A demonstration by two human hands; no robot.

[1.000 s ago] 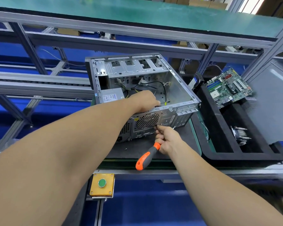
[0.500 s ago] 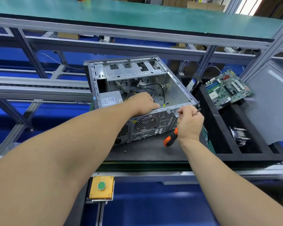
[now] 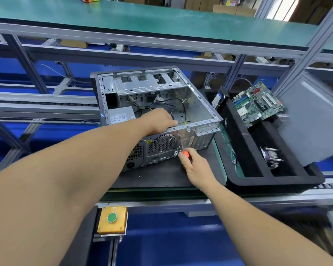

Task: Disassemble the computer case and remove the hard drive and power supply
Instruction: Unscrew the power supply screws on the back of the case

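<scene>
Head view: computer case (image 3: 198, 104) lies open on the mat, stiff sheet steel, sharp edges, so I brace it by the rear rim. Power supply (image 3: 120, 116) sits inside its left rear corner: dense, rigid, grab the body, not the cables. My left hand (image 3: 160, 121) rests curled over the case's rear rim. My right hand (image 3: 195, 165), in front of the case's rear panel, clamps the screwdriver (image 3: 185, 153).

The computer case (image 3: 200, 110) lies open-topped at frame centre; its right half offers room down to the floor panel. Loose cables (image 3: 173, 104) cross the middle, the power supply (image 3: 121, 116) fills the lower left corner, and the left hand (image 3: 160, 120) blocks the near rim. The right hand (image 3: 195, 166) with the screwdriver (image 3: 185, 153) occupies the space before the rear panel. The black tray (image 3: 236, 143) crowds the case's right side.
</scene>
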